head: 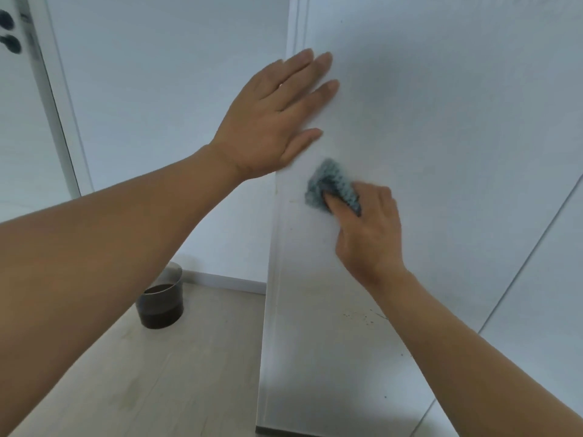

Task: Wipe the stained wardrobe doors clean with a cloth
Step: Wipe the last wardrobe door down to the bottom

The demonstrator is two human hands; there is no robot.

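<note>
A white wardrobe door (441, 127) fills the right half of the view, its left edge running down the middle. My left hand (274, 118) lies flat with straight fingers against that edge. Below it my right hand (367, 228) grips a folded blue-grey cloth (331, 184) and presses it to the door near the edge. Faint yellowish marks (291, 201) show just left of the cloth. Small dark specks (359, 318) dot the door lower down, beside my right forearm.
A dark glass cup (161, 302) holding brown liquid stands on the pale wooden floor (176, 373) to the left of the door. A white wall (164, 89) is behind, and a door frame with dark fittings (9, 29) at the far left.
</note>
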